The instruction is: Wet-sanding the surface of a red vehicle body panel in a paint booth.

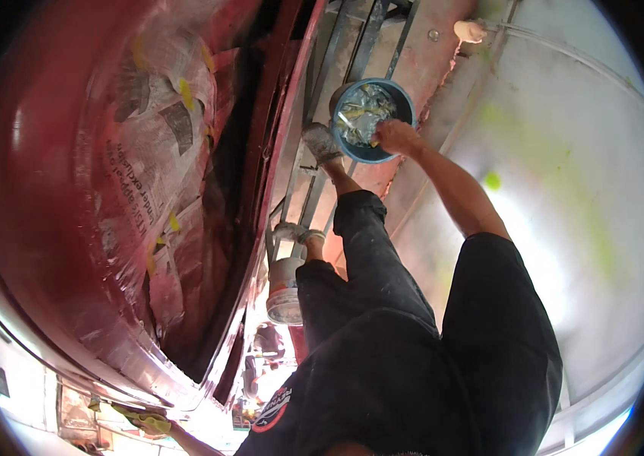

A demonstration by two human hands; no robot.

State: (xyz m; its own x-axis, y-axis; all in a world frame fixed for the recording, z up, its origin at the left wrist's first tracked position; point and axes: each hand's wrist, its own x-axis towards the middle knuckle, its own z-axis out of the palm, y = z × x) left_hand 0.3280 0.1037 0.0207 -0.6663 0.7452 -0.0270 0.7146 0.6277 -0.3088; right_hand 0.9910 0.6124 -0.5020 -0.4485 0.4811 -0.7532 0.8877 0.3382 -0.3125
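My right hand (396,137) reaches over the rim of a blue-grey bucket (406,104), fingers closed and pointing down inside. A small bit of yellow shows at its fingertips, too small to name. Crumpled clear and yellowish scraps (362,114) fill the bucket. Far to the lower left, my left hand (156,425) grips a yellow-green cloth (128,414) beside the lower edge of a large glossy red vehicle body (48,190). Newspaper sheets (158,152), held with yellow tape, cover an opening in that body.
My feet stand on a metal-bar frame (322,197) above the floor. A whitish bucket (284,292) is near my lower foot. Along the right runs a pale wall (565,175) with yellow-green paint marks. Red panel edges (280,114) border the frame closely on the left.
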